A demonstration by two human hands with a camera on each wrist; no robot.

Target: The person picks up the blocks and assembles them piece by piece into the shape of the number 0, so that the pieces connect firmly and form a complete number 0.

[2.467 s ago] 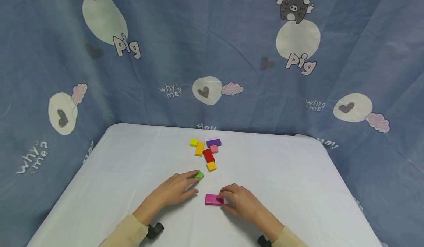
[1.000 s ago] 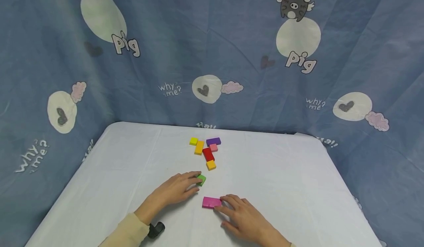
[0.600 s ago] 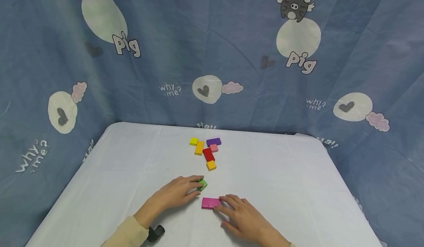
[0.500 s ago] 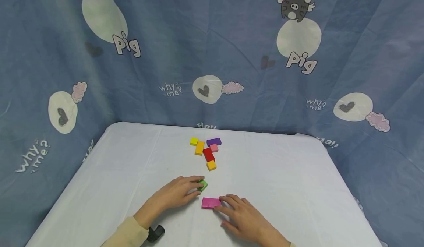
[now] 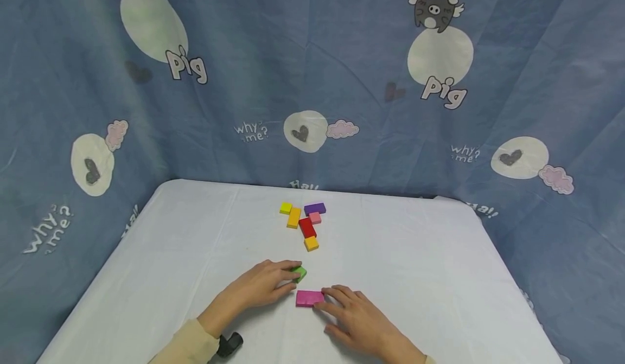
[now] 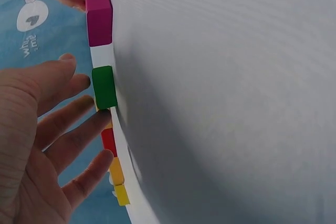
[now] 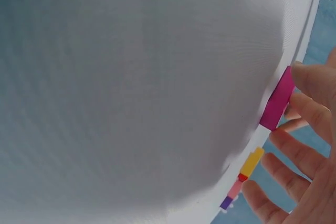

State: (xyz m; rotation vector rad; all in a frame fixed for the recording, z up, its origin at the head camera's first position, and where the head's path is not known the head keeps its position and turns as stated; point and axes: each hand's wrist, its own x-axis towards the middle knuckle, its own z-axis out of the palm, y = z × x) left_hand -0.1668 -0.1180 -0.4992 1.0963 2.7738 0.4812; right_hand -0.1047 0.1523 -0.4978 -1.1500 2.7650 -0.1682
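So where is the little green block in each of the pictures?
Head view: the small green block lies on the white table, at the left hand's fingertips, bottom centre.
Left wrist view: it sits left of centre, by the fingertips.
Right wrist view: not in it.
Shared landmark: the flat magenta rectangular block, which shows in all three views.

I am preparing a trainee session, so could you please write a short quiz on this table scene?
1. True or false: the left hand touches the small green block.
2. Which block do the fingers of the right hand touch? A) flat magenta rectangular block B) red block C) purple block
3. Fill in: the farther cluster of blocks lies on the ____ tablecloth.

Key: 1 true; 2 A; 3 white.
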